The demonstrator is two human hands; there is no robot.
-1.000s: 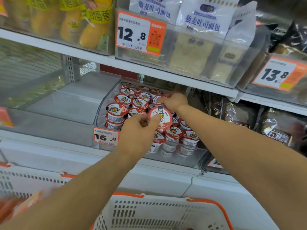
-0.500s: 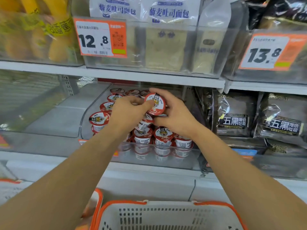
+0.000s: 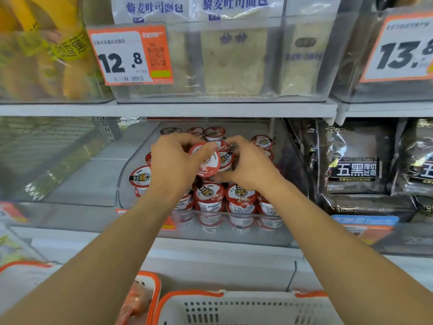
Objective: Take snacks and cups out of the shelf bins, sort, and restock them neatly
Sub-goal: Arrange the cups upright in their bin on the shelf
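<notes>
Both hands had sunk lower into the clear bin (image 3: 131, 174). Nearest, left hand (image 3: 172, 164) pinched a tilted cup (image 3: 206, 161), lid facing outward; just behind, right hand (image 3: 246, 165) gripped a second cup (image 3: 226, 158), touching it. Stacked cups (image 3: 209, 195) sat directly beneath.

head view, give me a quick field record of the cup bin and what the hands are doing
left hand: grips a tilted red-lidded tiger cup
right hand: grips a second cup just behind the first
clear bin: on the middle shelf, holds stacked tiger cups
bin to the left: clear, no goods visible in it
right of cup bin: black toast bags
shelf above: bread bags behind 12.8 price tag
below: white basket with orange rim
</notes>
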